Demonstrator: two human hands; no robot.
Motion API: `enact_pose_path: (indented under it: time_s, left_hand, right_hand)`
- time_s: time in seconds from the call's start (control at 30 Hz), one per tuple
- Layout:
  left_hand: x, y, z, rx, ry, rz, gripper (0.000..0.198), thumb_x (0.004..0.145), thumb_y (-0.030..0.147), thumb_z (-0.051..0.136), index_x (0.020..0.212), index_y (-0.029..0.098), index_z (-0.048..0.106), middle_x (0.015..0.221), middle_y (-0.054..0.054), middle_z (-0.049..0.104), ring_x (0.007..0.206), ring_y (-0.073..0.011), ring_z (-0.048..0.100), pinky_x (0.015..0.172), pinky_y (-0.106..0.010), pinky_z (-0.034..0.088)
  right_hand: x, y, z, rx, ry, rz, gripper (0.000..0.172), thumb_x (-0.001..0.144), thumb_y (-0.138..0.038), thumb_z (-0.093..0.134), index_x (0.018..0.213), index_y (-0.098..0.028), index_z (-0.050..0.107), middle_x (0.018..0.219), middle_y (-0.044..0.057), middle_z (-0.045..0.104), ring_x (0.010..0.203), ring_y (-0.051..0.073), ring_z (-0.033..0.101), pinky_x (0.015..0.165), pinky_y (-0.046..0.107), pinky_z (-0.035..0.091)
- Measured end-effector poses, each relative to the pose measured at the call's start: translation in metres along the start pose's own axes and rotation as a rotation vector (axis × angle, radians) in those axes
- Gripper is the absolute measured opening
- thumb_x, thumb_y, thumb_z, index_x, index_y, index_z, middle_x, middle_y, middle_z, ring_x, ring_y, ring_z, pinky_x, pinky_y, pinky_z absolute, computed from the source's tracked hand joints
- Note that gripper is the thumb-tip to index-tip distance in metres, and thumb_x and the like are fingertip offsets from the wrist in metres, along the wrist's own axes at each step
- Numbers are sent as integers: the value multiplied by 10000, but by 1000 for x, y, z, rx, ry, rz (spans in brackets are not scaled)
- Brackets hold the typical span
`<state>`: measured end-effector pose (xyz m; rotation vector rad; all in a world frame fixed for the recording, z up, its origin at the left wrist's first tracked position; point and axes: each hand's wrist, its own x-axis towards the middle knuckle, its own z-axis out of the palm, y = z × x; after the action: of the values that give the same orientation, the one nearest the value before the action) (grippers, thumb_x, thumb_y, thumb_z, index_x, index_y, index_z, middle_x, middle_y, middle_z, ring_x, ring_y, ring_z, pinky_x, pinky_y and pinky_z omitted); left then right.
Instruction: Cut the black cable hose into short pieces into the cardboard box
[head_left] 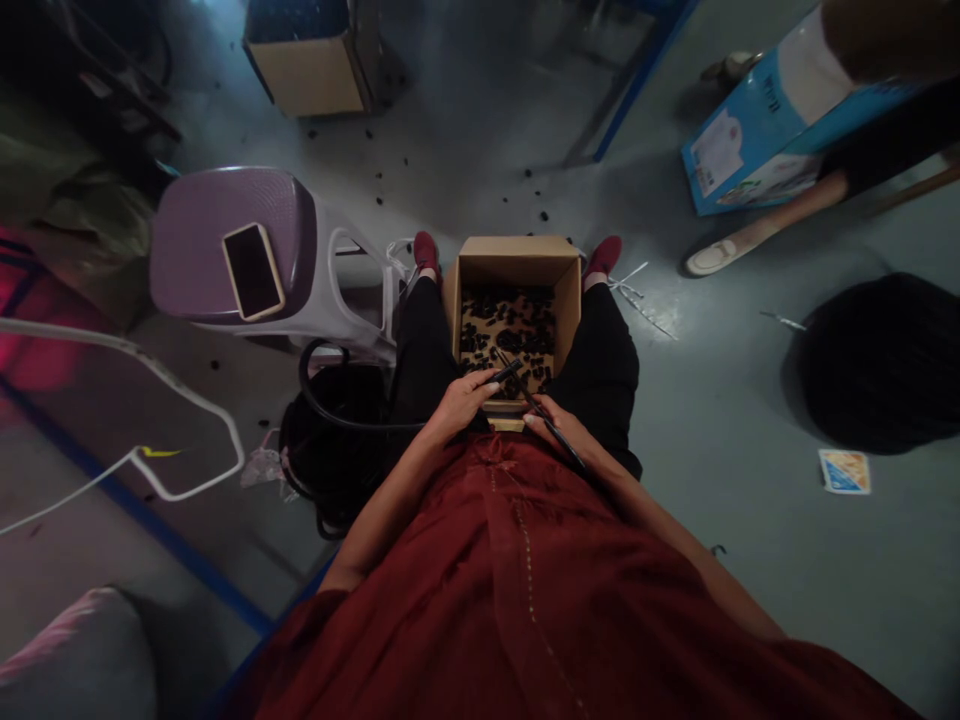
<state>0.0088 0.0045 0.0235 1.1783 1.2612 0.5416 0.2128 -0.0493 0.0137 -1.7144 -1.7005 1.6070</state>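
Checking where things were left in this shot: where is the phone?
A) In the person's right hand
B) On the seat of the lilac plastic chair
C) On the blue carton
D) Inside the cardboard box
B: the phone lies on the seat of the lilac plastic chair, which stands to the image-left of the cardboard box.
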Motion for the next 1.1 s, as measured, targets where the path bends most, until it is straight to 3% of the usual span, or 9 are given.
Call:
enact_pose_path:
  time_s: [0.3, 0.47, 0.63, 0.9, 1.1]
  left_hand:
    - [8, -5, 2, 1, -11, -4, 365, 801, 239, 543, 1140, 137, 632, 890, -61, 685, 849, -162, 578, 777, -262, 428]
    - [11, -6, -1, -15, -45, -32, 373, 788, 250, 553, 1133, 134, 638, 747, -30, 651, 703, -126, 535, 646, -218, 403]
    - [16, -12, -3, -28, -80, -49, 394, 782, 272, 546, 1137, 123, 630, 627, 15, 558, 539, -71, 393, 510, -183, 310]
    - [21, -14, -3, -22, -93, -51, 396, 785, 279, 531, 1139, 129, 625, 654, 11, 552, 531, -62, 369, 482, -170, 287]
    - [21, -12, -1, -10, -75, -56, 390, 779, 268, 539, 1131, 126, 630, 557, 34, 468, 511, -65, 356, 468, -172, 267]
  right_hand:
    - [5, 2, 1, -118, 19, -16, 336, 797, -294, 426, 1106, -188, 504, 989, 68, 643, 835, 200, 607, 753, 289, 435]
    - [7, 3, 0, -151, 8, -22, 306, 786, -273, 417, 1065, -194, 513, 964, 66, 648, 832, 210, 605, 718, 277, 425]
    - [8, 3, 0, -179, -3, 1, 287, 771, -249, 409, 1033, -196, 511, 910, 58, 647, 774, 198, 604, 687, 263, 413]
    - [12, 17, 4, -205, 43, -25, 252, 767, -264, 420, 992, -210, 519, 814, 26, 643, 705, 175, 588, 649, 241, 405]
    - [14, 25, 6, -226, 74, -27, 233, 769, -273, 423, 965, -217, 535, 769, 17, 641, 678, 175, 588, 626, 241, 400]
